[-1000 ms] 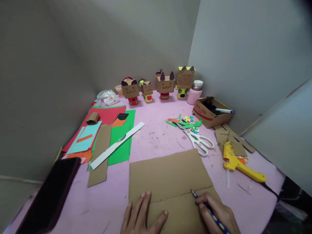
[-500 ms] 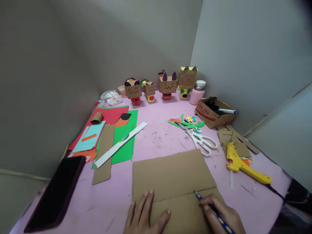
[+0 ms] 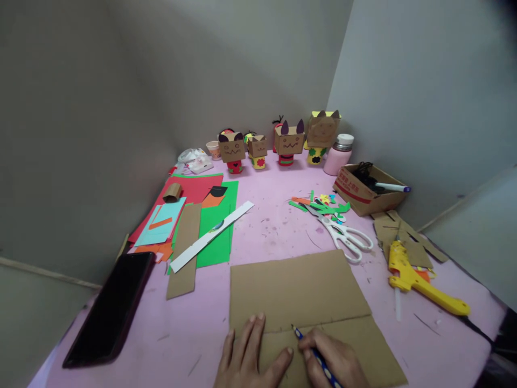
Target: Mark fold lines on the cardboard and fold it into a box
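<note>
A brown sheet of cardboard lies in front of me, crossed by a dark crease or line. My left hand rests flat on its left part, fingers spread. My right hand grips a blue pencil with pale spots, its tip touching the cardboard at the line, a short way right of my left fingers. Beyond the sheet's far right corner are white-handled scissors, shut or nearly so, beside coloured paper scraps.
A yellow glue gun lies on the right, near an open cardboard box. On the left are a phone, a white strip, a cardboard strip and coloured paper. Cardboard figures and a pink bottle stand behind.
My right hand and the pencil have moved left along the line, closer to my left hand. My left hand stays flat on the cardboard. The whole view has shifted slightly.
</note>
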Motion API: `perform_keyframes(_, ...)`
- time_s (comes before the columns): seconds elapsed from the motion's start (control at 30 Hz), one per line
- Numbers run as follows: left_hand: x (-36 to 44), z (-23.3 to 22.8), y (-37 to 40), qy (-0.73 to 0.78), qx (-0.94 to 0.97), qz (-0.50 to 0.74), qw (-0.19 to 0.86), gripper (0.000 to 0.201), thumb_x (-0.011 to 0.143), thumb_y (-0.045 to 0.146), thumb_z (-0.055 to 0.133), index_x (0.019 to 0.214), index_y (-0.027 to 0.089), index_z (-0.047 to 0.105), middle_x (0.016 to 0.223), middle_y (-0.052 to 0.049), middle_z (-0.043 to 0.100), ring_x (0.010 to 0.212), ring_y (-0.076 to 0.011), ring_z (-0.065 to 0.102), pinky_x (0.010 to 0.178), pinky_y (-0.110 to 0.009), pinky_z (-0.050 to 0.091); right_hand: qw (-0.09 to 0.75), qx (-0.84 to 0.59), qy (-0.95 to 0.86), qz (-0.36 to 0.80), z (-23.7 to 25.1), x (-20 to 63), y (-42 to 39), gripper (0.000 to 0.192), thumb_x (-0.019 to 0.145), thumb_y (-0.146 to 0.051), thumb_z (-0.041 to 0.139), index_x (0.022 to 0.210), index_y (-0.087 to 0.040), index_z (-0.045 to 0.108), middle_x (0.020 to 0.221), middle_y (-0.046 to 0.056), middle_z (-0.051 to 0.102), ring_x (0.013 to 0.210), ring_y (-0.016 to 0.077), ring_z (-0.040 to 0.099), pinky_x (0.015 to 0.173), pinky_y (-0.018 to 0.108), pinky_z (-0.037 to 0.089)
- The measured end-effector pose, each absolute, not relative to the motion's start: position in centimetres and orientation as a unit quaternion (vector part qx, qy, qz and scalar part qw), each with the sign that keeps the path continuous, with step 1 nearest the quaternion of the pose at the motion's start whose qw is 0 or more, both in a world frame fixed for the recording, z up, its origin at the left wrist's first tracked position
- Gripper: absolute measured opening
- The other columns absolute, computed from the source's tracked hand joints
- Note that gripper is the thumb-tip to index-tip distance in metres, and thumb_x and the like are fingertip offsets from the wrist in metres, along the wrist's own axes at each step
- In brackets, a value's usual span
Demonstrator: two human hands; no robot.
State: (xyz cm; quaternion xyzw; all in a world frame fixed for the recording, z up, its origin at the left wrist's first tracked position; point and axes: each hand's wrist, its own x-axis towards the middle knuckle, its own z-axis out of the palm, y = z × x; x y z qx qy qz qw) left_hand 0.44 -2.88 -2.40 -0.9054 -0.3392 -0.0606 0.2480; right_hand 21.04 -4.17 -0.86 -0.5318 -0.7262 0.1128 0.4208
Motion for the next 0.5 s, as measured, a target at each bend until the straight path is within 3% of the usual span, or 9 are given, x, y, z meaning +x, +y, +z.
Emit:
perform_keyframes(0.2,0.6,-2.26,-2.85,-0.343,-0.905,-0.06,0.242,0.083,0.064,0.053,0.077,0.136,0.047,0.036,0.122,-0.011,0.063,0.106,-0.0286,0.061,0.08,-0.04,0.048,0.403,-0.532,-0.735,0.121,-1.05,21.15,-4.1,0.02,0.083,-0.012,0.034,0.077,-0.024,0.05,0.055,-0.004,0.062,0.047,0.0083,0.062,0.051,0.014,0.044)
perform_keyframes(0.5,0.85,-1.7,-2.85,-0.327,-0.91,-0.053,0.25,0.097,0.054,0.057,0.082,0.138,0.045,0.036,0.119,-0.018,0.064,0.103,-0.0311,0.063,0.074,-0.042,0.051,0.41,-0.528,-0.736,0.105,-0.88,21.19,-4.2,0.02,0.081,-0.01,0.036,0.075,-0.023,0.05,0.053,-0.005,0.06,0.044,0.008,0.06,0.048,0.014,0.042)
